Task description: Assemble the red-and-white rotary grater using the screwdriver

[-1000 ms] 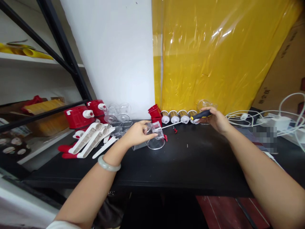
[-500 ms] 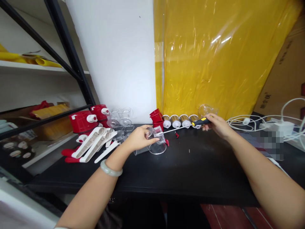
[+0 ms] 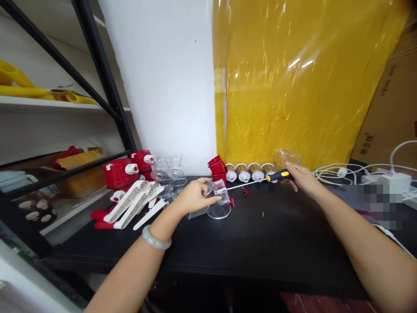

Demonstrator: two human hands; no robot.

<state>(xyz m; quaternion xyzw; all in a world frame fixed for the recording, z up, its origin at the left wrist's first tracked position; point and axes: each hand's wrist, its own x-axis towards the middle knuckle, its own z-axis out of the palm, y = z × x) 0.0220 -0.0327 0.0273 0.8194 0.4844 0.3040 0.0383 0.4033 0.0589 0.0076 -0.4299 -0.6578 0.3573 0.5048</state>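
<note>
From my remote station I take the block-shaped clear plastic part [image 3: 222,193] as landmark; it is held above the black tabletop [image 3: 276,248]. The left hand [image 3: 194,196] grips it from its left side, thumb and fingers pinching it and covering part of it. To its right, the right hand [image 3: 301,179] has its fingers closed about the end of a screwdriver with a black-and-yellow handle [image 3: 279,175]. The steel shaft runs to the clear part; I cannot tell whether the tip is seated.

Noted around the landmark: a clear round plastic piece [image 3: 219,212] directly beneath, crowding the space; a small red plastic fitting [image 3: 232,202] just beside its right edge; red plastic containers [image 3: 216,167] close behind; a row of perforated metal drums with white ends [image 3: 243,174] behind and right, backing the shaft; white levers with red ends [image 3: 132,205] well to the left; loose white cables [image 3: 330,174] far right.
</note>
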